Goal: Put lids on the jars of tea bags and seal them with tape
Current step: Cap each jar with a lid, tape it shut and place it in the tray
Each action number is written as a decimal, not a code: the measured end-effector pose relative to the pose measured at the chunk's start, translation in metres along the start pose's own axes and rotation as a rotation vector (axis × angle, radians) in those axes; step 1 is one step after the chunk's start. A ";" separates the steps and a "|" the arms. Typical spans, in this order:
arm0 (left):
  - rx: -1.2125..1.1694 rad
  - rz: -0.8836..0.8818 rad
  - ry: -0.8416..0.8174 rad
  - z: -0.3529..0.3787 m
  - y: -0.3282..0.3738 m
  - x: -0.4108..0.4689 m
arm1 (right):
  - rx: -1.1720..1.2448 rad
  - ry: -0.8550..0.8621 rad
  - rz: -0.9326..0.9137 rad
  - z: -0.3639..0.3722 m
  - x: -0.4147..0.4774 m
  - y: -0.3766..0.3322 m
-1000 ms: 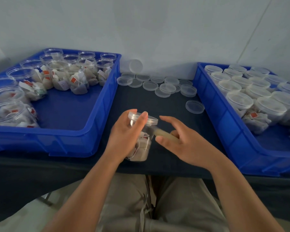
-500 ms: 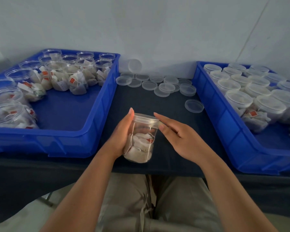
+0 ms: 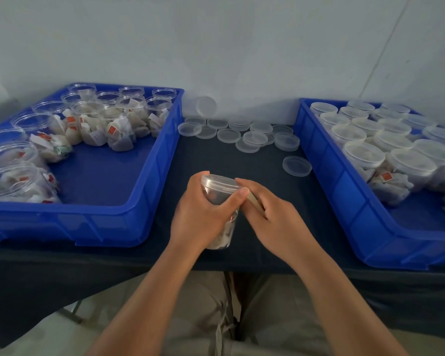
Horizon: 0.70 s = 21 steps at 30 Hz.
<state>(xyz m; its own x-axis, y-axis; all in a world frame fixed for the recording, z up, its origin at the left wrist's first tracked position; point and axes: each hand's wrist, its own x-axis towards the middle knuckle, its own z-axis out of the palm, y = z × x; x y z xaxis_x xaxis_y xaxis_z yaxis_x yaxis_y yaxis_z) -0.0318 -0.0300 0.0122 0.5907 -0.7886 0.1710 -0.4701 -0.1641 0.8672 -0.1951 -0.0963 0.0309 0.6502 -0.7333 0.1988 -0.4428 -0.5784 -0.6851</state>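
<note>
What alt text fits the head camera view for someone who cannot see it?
A person's left hand grips a lidded clear jar of tea bags over a dark table while the right hand pinches a beige tape strip beside it. A blue tray of open jars sits left, one of lidded jars right, loose lids between.

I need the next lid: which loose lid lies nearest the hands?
The lone lid, apart from the pile, beside the right bin.
</note>
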 end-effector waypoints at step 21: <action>-0.539 -0.130 -0.481 -0.028 -0.028 0.033 | -0.022 -0.152 -0.016 -0.016 0.021 0.019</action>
<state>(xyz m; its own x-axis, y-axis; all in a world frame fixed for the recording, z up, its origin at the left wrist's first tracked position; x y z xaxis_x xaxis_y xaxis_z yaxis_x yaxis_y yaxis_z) 0.0195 -0.0348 0.0073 0.2085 -0.9758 -0.0658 0.0451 -0.0576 0.9973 -0.2000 -0.1285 0.0335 0.7426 -0.6621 0.1005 -0.4437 -0.5989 -0.6667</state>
